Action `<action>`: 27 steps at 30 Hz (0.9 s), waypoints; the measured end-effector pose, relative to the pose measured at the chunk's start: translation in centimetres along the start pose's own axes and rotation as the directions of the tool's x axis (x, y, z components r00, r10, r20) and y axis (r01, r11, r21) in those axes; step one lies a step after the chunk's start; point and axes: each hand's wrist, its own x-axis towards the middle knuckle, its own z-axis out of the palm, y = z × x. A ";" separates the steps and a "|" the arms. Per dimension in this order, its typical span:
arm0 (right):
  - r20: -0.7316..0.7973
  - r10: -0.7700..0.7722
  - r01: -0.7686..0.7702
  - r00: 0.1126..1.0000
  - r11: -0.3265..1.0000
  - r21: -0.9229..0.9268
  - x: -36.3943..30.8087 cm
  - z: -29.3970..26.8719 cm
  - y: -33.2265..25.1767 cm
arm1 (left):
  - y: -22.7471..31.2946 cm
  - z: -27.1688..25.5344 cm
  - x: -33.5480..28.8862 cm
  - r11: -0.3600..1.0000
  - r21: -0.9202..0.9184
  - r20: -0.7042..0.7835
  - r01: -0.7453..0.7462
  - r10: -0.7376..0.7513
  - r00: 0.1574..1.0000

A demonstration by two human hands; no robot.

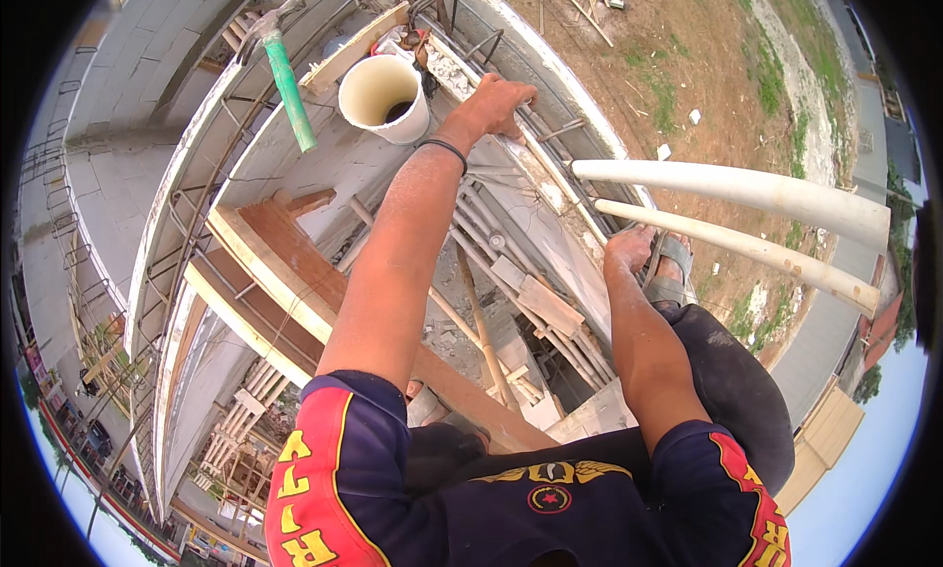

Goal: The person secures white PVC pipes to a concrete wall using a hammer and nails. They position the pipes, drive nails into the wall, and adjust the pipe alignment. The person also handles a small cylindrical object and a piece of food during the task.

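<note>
Left hand: my left hand (498,103) lay palm down on the top edge of the curved concrete wall (550,71), fingers curled over the steel bars there, gripping the edge; a black band sat on that wrist.
Right hand: my right hand (629,248) was closed around the near end of the lower white pipe (747,253), just beside my sandalled foot (670,272).
Pipes: the lower pipe ran out to the right from my grip; the upper white pipe (737,189) lay just above it, apart from my hand.
Bucket: a cream plastic bucket (385,97) stood upright, open mouth up, left of my left hand and near it.
Hammer: a green-handled hammer (287,81) leaned just left of the bucket.
Formwork: brown timber planks (295,262) lay below my left forearm.
Labels: no package or sign showed clearly near my hands.
</note>
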 end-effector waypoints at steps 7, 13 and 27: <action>0.065 0.092 -0.092 0.994 0.996 -0.015 -0.9 -1.8 -1.9 | -0.8 -0.3 0.6 0.996 -0.089 0.114 0.003 0.007 0.993; 0.035 0.060 -0.059 0.998 0.998 -0.039 -0.5 -1.1 -1.5 | -1.2 1.4 1.7 0.997 -0.036 -0.057 0.072 -0.074 0.996; 0.003 0.055 -0.055 0.998 0.998 -0.037 -0.9 -1.1 -1.3 | 0.2 3.2 0.9 0.981 -0.187 -0.566 -0.056 -0.061 0.822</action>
